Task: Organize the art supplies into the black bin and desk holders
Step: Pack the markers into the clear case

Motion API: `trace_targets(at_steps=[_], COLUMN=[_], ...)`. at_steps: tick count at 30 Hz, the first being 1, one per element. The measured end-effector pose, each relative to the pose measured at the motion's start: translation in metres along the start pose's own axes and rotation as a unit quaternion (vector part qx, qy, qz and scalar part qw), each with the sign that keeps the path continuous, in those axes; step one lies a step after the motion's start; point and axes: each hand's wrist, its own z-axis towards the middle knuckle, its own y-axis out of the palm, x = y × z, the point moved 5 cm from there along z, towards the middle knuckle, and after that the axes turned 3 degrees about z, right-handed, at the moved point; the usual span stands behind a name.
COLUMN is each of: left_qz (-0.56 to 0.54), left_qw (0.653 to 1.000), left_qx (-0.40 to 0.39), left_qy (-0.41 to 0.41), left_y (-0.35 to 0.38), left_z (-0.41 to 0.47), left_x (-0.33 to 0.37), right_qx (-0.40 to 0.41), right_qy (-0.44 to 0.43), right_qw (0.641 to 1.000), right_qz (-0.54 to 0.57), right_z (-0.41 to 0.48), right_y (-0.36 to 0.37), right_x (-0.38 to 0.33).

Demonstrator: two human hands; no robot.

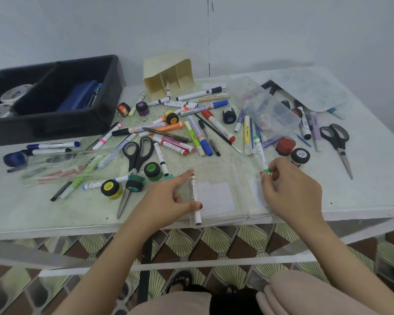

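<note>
Two markers are being gathered at once. At lower centre of the frame, the left hand (168,201) pinches a white marker with a brown cap (195,194) between thumb and forefinger, over a shallow clear plastic tray (225,219) at the near edge of the pale bench (362,196). Just to its right, the right hand (291,189) has its fingers curled round the green end of a white green-capped marker (260,151). Sorting looks barely begun. Next, I judge, both markers need lifting and carrying to the cream compartmented desk holder (168,73) at upper centre or the black plastic bin (55,98) at upper left. Both forearms reach forward from the bottom edge, palms down.
</note>
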Motion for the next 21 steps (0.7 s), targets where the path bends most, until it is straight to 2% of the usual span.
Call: trace_targets(at_steps=[4,6,9,11,14,17,21], left_qz=[-0.034,-0.072,-0.120,-0.144,-0.178,-0.196,-0.220], left_qw=[0.999,0.997,0.992,0.989,0.983,0.980,0.975], left_qx=[-0.002,-0.007,-0.003,0.004,0.001,-0.003,-0.008], left_qy=[-0.009,-0.022,-0.031,-0.033,-0.044,-0.046,-0.046], left_y=[0.001,0.004,0.007,0.009,0.010,0.009,0.010], left_z=[-0.001,-0.002,-0.002,-0.001,-0.001,-0.001,0.000], left_x=[0.001,0.003,0.006,0.005,0.003,0.003,0.001], right_qx=[0.028,0.010,-0.112,-0.227,-0.307,-0.303,-0.283], right_qy=[-0.015,-0.007,0.049,0.075,0.076,0.064,0.002], right_qw=[0.999,0.994,0.958,0.924,0.902,0.909,0.930], right_qz=[0.033,0.107,0.260,0.298,0.296,0.277,0.233], right_z=[0.000,-0.001,-0.001,-0.005,-0.012,-0.013,-0.013], right_y=[-0.008,-0.010,0.001,0.014,0.029,0.037,0.040], right_x=[-0.008,-0.021,-0.043,-0.059,-0.074,-0.080,-0.084])
